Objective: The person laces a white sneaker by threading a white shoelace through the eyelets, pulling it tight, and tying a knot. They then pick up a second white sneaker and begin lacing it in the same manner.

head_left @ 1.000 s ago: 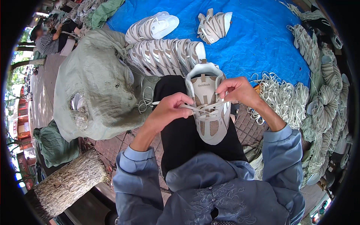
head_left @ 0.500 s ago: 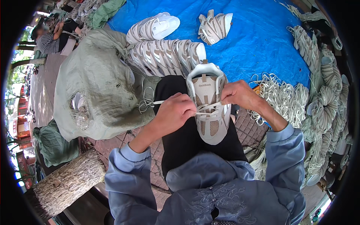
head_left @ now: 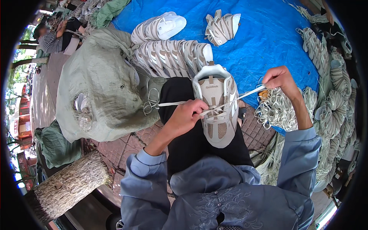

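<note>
On my lap rests a white and beige sneaker (head_left: 219, 133), its toe toward me, with laces crossing its lower eyelets. My right hand (head_left: 281, 81), up and to the right of the shoe, is closed on a white shoelace (head_left: 251, 92) that runs taut back to the eyelets. Beside the shoe's left edge, my left hand (head_left: 188, 115) pinches the lace close to the eyelets. Another stretch of lace trails left from that hand to a loose loop by the sack. The exact grip of the left fingertips is partly hidden.
A stuffed grey-green sack (head_left: 103, 88) stands at the left, near a tree trunk (head_left: 73, 186). Rows of nested sneakers (head_left: 168, 57) lie on a blue tarp (head_left: 264, 42). A heap of white laces (head_left: 280, 111) sits at the right, beside more bundled shoe parts (head_left: 332, 111).
My right hand has moved up and right, away from the shoe, drawing the lace out straight. My left hand has shifted slightly right, staying near the eyelets.
</note>
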`<state>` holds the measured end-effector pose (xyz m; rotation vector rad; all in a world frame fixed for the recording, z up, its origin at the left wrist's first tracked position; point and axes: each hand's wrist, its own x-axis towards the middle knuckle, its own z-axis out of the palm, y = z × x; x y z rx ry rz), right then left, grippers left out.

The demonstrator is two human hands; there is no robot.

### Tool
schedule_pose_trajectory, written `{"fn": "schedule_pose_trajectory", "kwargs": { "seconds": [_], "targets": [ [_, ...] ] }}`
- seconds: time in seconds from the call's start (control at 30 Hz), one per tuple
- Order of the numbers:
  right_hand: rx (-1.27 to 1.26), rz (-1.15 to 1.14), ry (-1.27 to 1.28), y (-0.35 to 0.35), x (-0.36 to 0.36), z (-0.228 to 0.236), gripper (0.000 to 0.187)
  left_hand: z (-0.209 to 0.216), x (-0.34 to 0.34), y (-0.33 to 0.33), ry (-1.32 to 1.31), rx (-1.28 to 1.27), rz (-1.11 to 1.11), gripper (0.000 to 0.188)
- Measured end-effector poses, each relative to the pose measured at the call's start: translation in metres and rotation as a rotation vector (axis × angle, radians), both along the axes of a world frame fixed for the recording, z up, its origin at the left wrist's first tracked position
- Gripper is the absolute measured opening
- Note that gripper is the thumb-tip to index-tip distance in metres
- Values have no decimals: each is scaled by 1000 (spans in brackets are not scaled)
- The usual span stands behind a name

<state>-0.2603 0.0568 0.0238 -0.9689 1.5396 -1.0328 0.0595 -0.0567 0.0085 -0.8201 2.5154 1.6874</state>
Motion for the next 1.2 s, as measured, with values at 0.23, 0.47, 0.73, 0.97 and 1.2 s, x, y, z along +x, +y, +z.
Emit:
{"fn": "schedule_pose_trajectory", "kwargs": {
  "seconds": [0.23, 0.47, 0.73, 0.97, 1.2],
  "targets": [
    [-185, -113, -204, 19, -28, -13, 11, -10, -6, 17, 70, -302, 119, 33],
    [-352, -130, -785, 25, -32, -12, 13, -10, -6, 29, 126, -399, 168, 35],
    [-529, -148, -1098, 33, 15, 19, 13, -11, -8, 25, 240, -308, 211, 37],
    [-638, -360, -1200, 37, 21, 47, 14, -18, -14, 30, 274, -542, 225, 34],
    [-639, -544, -1073, -41, -24, 20, 15, -13, -10, 25, 317, -663, 102, 24]
  ]
}}
